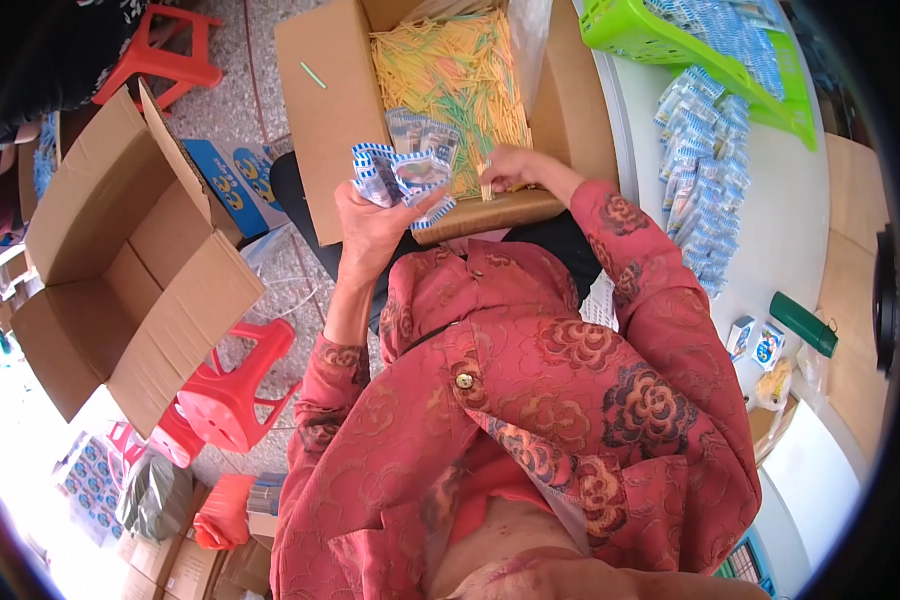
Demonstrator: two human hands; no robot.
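Note:
My left hand (370, 228) is closed around a small stack of clear plastic packets (406, 172) with blue-and-white edges, above the near left corner of an open cardboard box (322, 120). Thin short sticks (455, 60), mostly yellow with some green and orange, fill this box. At its near right side, my right hand (518, 168) pinches a small bunch of pale yellow sticks (486, 182) with the fingertips. The packets hide some of the sticks behind them.
On the white table (780, 215) at right lie many filled blue-and-white packets (705, 165), a green basket (660, 45) of more packets, and a dark green cylinder (803, 324). An open carton (120, 270) and red stools (232, 400) stand at left. A single green stick (313, 75) lies on the box flap.

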